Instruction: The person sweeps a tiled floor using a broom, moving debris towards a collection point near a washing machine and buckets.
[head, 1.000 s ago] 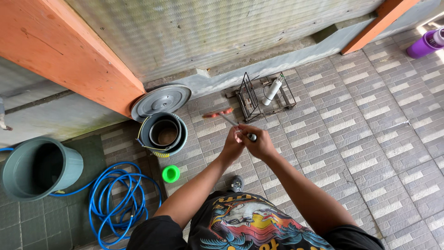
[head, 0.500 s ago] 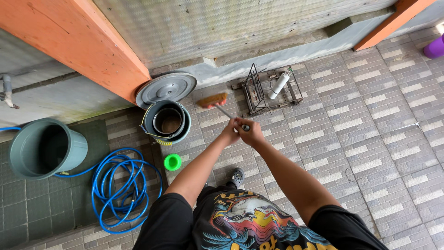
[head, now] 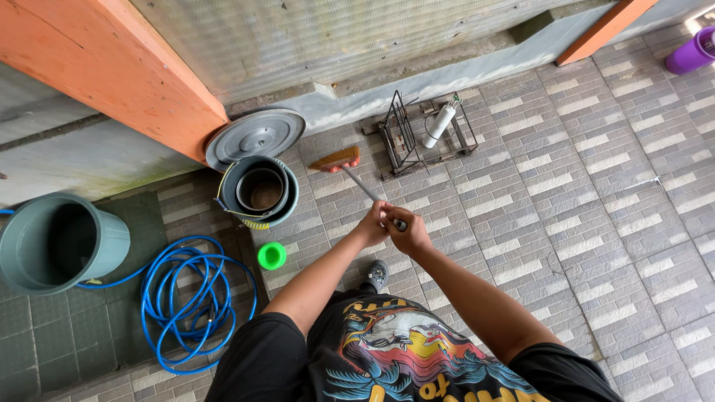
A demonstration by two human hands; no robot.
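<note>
I look straight down at a tiled floor. My left hand (head: pixel 370 225) and right hand (head: pixel 408 232) are clamped together around the top of a broom (head: pixel 356 177), fingers wrapped shut on its thin grey handle. The handle slants away from me to the bristle head, which rests on the tiles near the foot of a grey wall ledge (head: pixel 477 71). Just left of the bristles stand nested grey buckets (head: pixel 259 192), with a round lid (head: pixel 255 136) leaning behind them. Just right of the bristles lies a black wire rack (head: pixel 406 141) holding a white tube (head: pixel 438 124). A small green cup (head: pixel 272 255) and a coiled blue hose (head: pixel 186 298) sit to my left. The tiles to my right lie open and bare.
</note>
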